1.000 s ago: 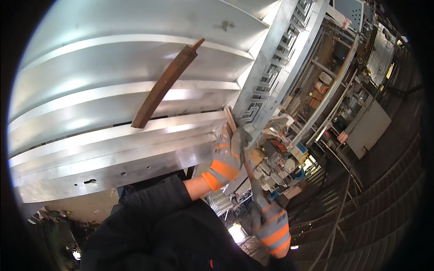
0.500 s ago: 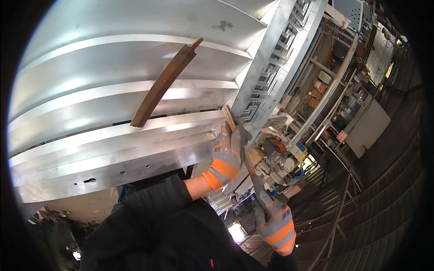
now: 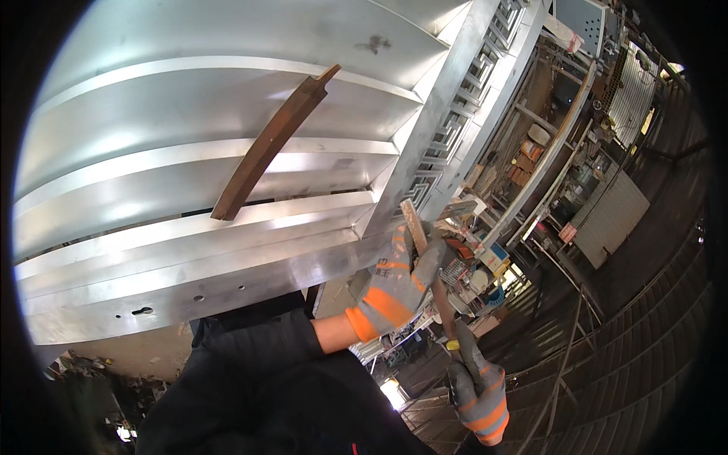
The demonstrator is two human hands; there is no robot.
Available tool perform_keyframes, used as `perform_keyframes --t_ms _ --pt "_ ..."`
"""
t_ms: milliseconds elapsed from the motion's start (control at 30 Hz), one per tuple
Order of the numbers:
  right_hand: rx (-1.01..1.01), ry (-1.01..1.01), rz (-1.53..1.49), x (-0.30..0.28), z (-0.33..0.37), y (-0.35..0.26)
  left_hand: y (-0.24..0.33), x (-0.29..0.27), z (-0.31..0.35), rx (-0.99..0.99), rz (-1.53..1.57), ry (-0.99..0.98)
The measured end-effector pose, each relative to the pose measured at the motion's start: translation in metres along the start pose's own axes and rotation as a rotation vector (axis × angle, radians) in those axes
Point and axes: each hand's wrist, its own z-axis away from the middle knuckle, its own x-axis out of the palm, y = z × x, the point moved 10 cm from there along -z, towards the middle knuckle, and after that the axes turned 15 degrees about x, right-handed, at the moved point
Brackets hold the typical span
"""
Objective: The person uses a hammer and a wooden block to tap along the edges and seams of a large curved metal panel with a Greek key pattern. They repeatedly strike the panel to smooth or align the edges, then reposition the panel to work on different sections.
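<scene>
My left hand [image 3: 402,280], in a grey and orange work glove, is wrapped round the upper part of a long flat file [image 3: 444,311]. Lower right, my right hand [image 3: 479,390], gloved alike, grips the file's lower end; a small yellow bit shows there. The file's upper tip stands out past my left fingers, beside the lower corner of a silvery metal panel [image 3: 227,98]. Across the panel's ridges lies a brown, rusty-looking flat file [image 3: 269,148] with a narrow tang at its upper end.
A fretwork strip [image 3: 459,114] runs down the panel's right side. Small holes and a keyhole-shaped slot [image 3: 142,311] pierce its near edge. Beyond, on the right, are a cluttered workbench [image 3: 531,152], a blue-rimmed container, boxes, and a light corrugated sheet [image 3: 613,216].
Both hands have moved right with the file, the right hand also downward. The file's tip has come away from the panel's inner corner. The rusty file stays lying on the panel.
</scene>
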Motion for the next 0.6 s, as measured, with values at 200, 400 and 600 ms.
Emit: perform_keyframes --t_ms 200,400,600 --pt "-0.521 0.162 0.376 0.014 0.008 -0.044 -0.024 -0.026 0.004 -0.215 0.437 0.247" --pt "-0.181 -0.035 0.156 0.019 -0.017 -0.025 -0.039 -0.028 0.007 -0.311 0.521 0.264" --pt "-0.32 0.063 0.23 0.031 -0.019 -0.046 -0.027 -0.037 0.001 -0.018 -0.143 0.135"
